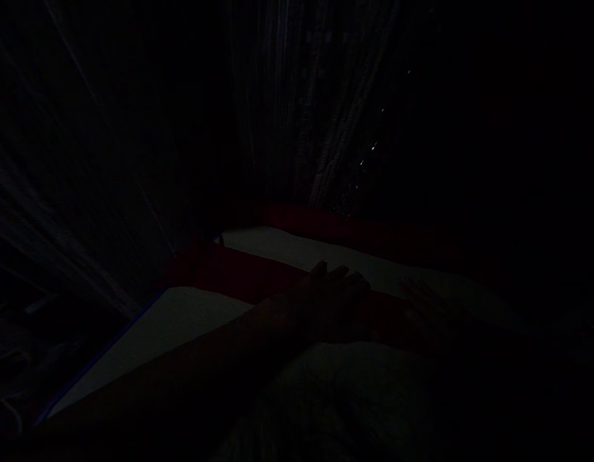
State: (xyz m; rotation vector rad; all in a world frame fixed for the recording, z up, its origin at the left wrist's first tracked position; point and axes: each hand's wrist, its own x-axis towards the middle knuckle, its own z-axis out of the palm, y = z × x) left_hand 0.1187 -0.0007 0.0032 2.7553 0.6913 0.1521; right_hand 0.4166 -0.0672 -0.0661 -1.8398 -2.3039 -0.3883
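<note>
The scene is very dark. A red band of cloth (258,276) lies across a pale flat surface (191,321). My left hand (328,301) rests on the band near the middle, palm down, with its fingers stretched toward the far side. To its right, my right hand (426,308) is faint against the dark, and its fingers look spread over the band and the pale surface. Neither hand shows anything held. Most of the right hand and its arm is lost in shadow.
A second red band (297,218) runs along the far side. A blue edge (99,359) borders the pale surface at left. Beyond it rise thread-like lines (278,77), with more at left. Small bright glints (374,148) show at the back.
</note>
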